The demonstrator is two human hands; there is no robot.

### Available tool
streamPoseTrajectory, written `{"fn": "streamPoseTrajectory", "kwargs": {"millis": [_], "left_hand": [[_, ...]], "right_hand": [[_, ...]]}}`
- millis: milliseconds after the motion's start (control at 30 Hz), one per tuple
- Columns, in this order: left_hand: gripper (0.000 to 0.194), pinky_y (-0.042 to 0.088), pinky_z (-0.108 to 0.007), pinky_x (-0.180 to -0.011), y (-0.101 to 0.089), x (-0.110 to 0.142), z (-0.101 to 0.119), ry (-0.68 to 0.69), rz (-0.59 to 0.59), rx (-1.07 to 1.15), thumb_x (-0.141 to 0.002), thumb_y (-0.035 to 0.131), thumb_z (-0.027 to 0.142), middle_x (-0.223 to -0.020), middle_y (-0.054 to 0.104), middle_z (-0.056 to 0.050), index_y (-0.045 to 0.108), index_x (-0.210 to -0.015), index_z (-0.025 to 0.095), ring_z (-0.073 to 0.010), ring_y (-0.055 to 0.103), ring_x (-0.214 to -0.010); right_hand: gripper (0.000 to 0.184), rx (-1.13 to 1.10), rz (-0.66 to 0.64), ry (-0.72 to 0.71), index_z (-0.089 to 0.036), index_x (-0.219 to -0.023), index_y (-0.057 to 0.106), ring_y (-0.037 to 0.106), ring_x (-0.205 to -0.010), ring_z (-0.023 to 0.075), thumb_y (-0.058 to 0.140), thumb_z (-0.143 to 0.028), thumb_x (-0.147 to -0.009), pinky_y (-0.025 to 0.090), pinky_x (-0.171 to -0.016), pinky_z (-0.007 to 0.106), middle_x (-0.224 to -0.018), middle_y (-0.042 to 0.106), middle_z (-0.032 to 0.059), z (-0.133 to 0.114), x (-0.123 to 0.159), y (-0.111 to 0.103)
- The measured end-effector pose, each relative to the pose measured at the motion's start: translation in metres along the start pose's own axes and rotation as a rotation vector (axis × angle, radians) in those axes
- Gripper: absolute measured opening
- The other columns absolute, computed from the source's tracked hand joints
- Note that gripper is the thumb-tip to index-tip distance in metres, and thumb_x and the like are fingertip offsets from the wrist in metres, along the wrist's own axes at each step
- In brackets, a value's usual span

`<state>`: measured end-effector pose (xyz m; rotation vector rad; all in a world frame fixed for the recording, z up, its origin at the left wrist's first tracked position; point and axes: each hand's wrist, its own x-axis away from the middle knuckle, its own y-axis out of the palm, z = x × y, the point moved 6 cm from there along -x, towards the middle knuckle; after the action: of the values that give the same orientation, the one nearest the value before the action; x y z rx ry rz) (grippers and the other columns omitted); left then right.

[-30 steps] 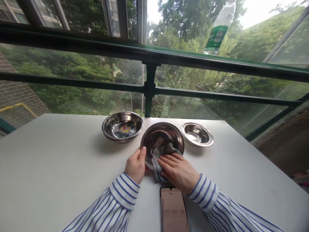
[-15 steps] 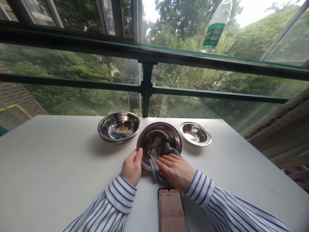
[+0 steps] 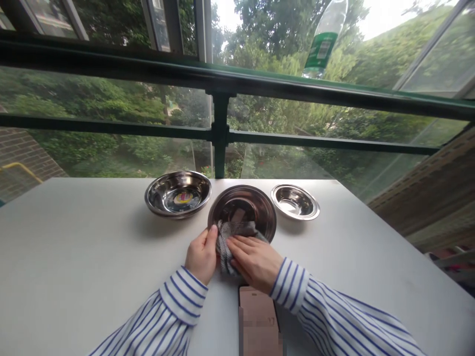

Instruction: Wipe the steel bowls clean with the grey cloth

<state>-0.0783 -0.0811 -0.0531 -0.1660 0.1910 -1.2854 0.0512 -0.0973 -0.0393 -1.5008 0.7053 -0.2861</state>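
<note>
A steel bowl [image 3: 252, 207] is tilted toward me at the middle of the white table [image 3: 74, 257]. My left hand [image 3: 200, 254] grips its near left rim, thumb on the edge. My right hand [image 3: 254, 262] lies with fingers stretched out, pressing a grey checked cloth [image 3: 228, 232] into the bowl's near side. Both sleeves are white with blue stripes.
A larger steel bowl [image 3: 178, 194] with a sticker inside stands to the left, a smaller one [image 3: 295, 201] to the right. A phone [image 3: 258, 321] lies at the table's near edge. A plastic bottle [image 3: 321, 42] stands on the green window rail [image 3: 237, 81] behind.
My right hand and the cloth have slid left and nearer inside the bowl, toward my left hand. The view has shifted slightly right.
</note>
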Motion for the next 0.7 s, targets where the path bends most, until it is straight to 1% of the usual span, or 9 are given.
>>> {"fn": "streamPoseTrajectory", "kwargs": {"millis": [67, 100, 200, 300, 367, 467, 533, 600, 700], "left_hand": [[0.036, 0.041, -0.023, -0.053, -0.004, -0.001, 0.002, 0.064, 0.034, -0.049, -0.079, 0.044, 0.046, -0.052, 0.052, 0.002, 0.051, -0.056, 0.019, -0.0135, 0.049, -0.053], [0.036, 0.041, -0.023, -0.053, -0.005, -0.002, 0.002, 0.072, 0.042, -0.055, -0.079, 0.045, 0.046, -0.051, 0.051, 0.002, 0.051, -0.055, 0.019, -0.0133, 0.048, -0.053], [0.037, 0.041, -0.024, -0.047, -0.005, -0.001, -0.001, -0.007, 0.017, 0.011, -0.077, 0.046, 0.049, -0.047, 0.047, 0.003, 0.05, -0.055, 0.02, -0.0135, 0.049, -0.047], [0.038, 0.041, -0.024, -0.04, -0.001, 0.001, -0.003, -0.098, -0.016, 0.068, -0.076, 0.045, 0.052, -0.043, 0.046, 0.004, 0.049, -0.056, 0.021, -0.0145, 0.049, -0.041], [0.037, 0.042, -0.024, -0.043, -0.001, 0.001, 0.001, -0.05, -0.001, 0.018, -0.077, 0.044, 0.049, -0.044, 0.048, 0.003, 0.049, -0.055, 0.02, -0.0142, 0.049, -0.044], [0.035, 0.042, -0.023, -0.053, -0.006, 0.0, 0.01, 0.083, 0.035, -0.092, -0.079, 0.043, 0.045, -0.052, 0.054, 0.001, 0.052, -0.056, 0.019, -0.0143, 0.052, -0.054], [0.035, 0.043, -0.023, -0.056, -0.008, -0.001, 0.011, 0.113, 0.043, -0.11, -0.079, 0.044, 0.045, -0.056, 0.058, 0.0, 0.055, -0.059, 0.019, -0.0151, 0.053, -0.058], [0.035, 0.044, -0.024, -0.053, -0.01, -0.002, 0.008, 0.064, 0.037, -0.074, -0.078, 0.044, 0.046, -0.054, 0.057, 0.0, 0.056, -0.06, 0.018, -0.0156, 0.053, -0.055], [0.034, 0.044, -0.025, -0.043, -0.007, -0.002, 0.001, -0.074, -0.008, 0.02, -0.077, 0.045, 0.048, -0.045, 0.053, 0.002, 0.053, -0.06, 0.02, -0.0157, 0.053, -0.042]], "right_hand": [[0.044, -0.048, 0.062, 0.027, -0.005, -0.127, 0.042, 0.045, -0.119, 0.0224, 0.037, -0.028, -0.09, 0.041, -0.095, 0.035, -0.126, 0.052, 0.0159, -0.004, -0.008, 0.0], [0.044, -0.06, 0.063, 0.019, -0.005, -0.127, 0.042, 0.045, -0.119, 0.0219, 0.037, -0.029, -0.09, 0.041, -0.096, 0.034, -0.126, 0.052, 0.0159, -0.005, -0.009, 0.0], [0.042, -0.033, -0.029, -0.022, -0.007, -0.125, 0.045, 0.049, -0.115, 0.0234, 0.038, -0.029, -0.09, 0.041, -0.095, 0.038, -0.123, 0.054, 0.0143, 0.0, 0.0, -0.001], [0.04, -0.003, -0.08, -0.001, -0.01, -0.123, 0.048, 0.051, -0.112, 0.024, 0.039, -0.028, -0.089, 0.04, -0.095, 0.04, -0.121, 0.056, 0.0131, 0.01, 0.01, -0.006], [0.041, -0.039, -0.052, 0.016, -0.01, -0.124, 0.046, 0.049, -0.114, 0.0225, 0.039, -0.028, -0.089, 0.04, -0.095, 0.038, -0.123, 0.055, 0.0131, 0.008, 0.006, -0.006], [0.045, -0.116, 0.038, 0.03, -0.005, -0.128, 0.04, 0.043, -0.121, 0.0203, 0.037, -0.028, -0.089, 0.038, -0.099, 0.034, -0.128, 0.049, 0.0152, -0.003, -0.012, -0.002], [0.047, -0.126, 0.065, 0.028, -0.003, -0.128, 0.039, 0.041, -0.122, 0.0201, 0.036, -0.029, -0.09, 0.036, -0.101, 0.032, -0.129, 0.049, 0.0156, -0.006, -0.019, 0.002], [0.046, -0.085, 0.031, 0.003, -0.003, -0.127, 0.041, 0.044, -0.12, 0.0219, 0.036, -0.029, -0.09, 0.038, -0.099, 0.034, -0.127, 0.051, 0.0149, -0.004, -0.017, 0.004], [0.041, 0.032, -0.06, -0.047, -0.006, -0.124, 0.046, 0.051, -0.112, 0.0256, 0.038, -0.027, -0.09, 0.042, -0.093, 0.039, -0.123, 0.054, 0.0143, 0.01, 0.0, 0.001]]}}
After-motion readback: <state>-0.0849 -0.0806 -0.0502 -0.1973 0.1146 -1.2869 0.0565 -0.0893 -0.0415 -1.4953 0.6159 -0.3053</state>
